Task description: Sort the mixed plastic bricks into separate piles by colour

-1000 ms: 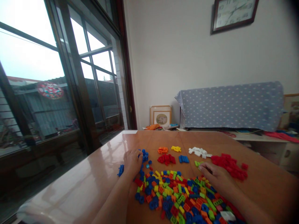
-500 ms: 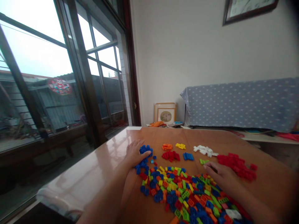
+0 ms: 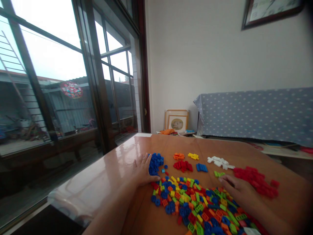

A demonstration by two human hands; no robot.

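A person's left hand (image 3: 142,170) cups the side of a blue brick heap (image 3: 156,163) toward the left edge of a table (image 3: 168,142).
The heap's long axis runs toward the far edge; the left fingers splay, gripping nothing. The right hand (image 3: 233,186) curls beside green bricks (image 3: 219,174) rowed crosswise; whether it holds any cannot be told. Mixed bricks (image 3: 193,199) spread nearer, a red heap (image 3: 255,181) toward the right edge.
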